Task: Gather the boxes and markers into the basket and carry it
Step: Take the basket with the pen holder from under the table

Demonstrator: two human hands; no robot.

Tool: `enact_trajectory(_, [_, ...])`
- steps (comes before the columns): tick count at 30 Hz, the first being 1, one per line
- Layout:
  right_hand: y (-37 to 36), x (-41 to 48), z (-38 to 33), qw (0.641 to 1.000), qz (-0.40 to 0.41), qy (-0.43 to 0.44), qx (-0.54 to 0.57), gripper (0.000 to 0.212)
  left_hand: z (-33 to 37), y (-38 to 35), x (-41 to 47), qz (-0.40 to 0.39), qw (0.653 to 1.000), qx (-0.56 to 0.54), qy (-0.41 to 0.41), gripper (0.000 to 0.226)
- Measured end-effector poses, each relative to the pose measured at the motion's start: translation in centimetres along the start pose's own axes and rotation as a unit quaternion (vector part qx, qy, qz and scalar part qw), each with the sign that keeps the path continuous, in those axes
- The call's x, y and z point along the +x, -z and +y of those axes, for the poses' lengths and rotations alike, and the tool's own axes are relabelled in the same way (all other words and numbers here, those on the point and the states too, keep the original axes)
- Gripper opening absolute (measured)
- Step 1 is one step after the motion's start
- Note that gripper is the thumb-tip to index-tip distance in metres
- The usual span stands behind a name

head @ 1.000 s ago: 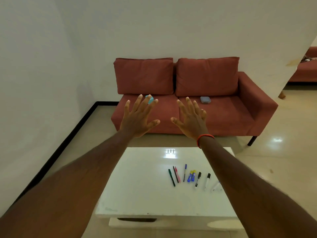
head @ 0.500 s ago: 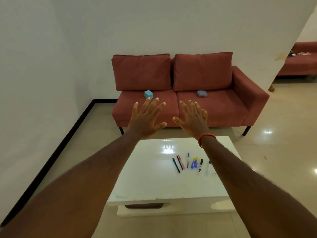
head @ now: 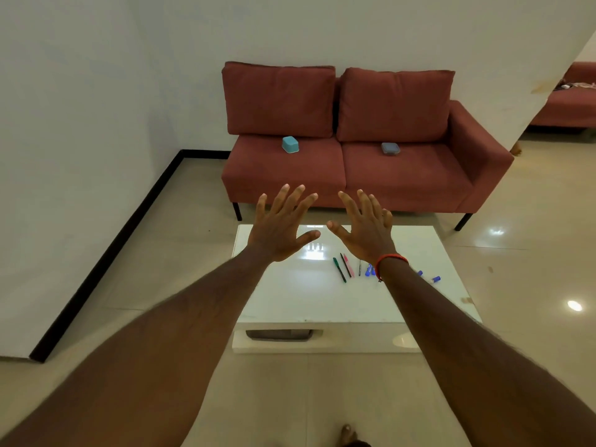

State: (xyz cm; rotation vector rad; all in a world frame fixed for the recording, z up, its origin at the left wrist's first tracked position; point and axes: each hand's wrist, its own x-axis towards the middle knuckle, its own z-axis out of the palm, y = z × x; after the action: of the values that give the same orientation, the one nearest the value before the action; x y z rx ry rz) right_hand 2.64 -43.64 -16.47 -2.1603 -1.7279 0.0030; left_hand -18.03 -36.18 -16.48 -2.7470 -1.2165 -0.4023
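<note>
Both my arms stretch forward over a low white table (head: 290,298). My left hand (head: 280,227) and my right hand (head: 364,230) are spread wide, palms down, holding nothing. Several markers (head: 346,266) in green, black, pink and blue lie in a row on the table, partly hidden under my right wrist. A turquoise box (head: 290,144) sits on the left seat of the red sofa (head: 419,182). A flat grey-blue box (head: 390,148) lies on the right seat. No basket is in view.
A white wall with a black skirting board (head: 106,250) runs along the left. Tiled floor surrounds the table. A second red sofa (head: 574,104) shows past the wall corner at far right. My foot (head: 350,435) is at the bottom edge.
The view has pulled back from the table and sofa. My hands have dropped from in front of the sofa seat to over the table's far edge, still spread.
</note>
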Motion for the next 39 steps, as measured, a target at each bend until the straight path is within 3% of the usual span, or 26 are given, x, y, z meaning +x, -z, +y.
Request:
enact_trajectory(14, [-1.2, -4.1, 2.1, 0.998, -0.055, 0.035, 0.022, 0.067, 5.8, -4.4, -5.9, -0.026, 0.993, -0.046, 0.105, 0.083])
enact_trajectory(21, [-4.2, -7.5, 4.5, 0.995, -0.096, 0.020, 0.036, 0.066, 11.1, -7.0, -8.5, -0.062, 0.991, -0.048, 0.107, 0.082])
enact_trajectory(39, [-10.4, -8.7, 3.5, 0.984, -0.157, -0.006, 0.084, 0.068, 7.5, -10.5, -10.9, -0.109, 0.982, -0.068, 0.137, 0.082])
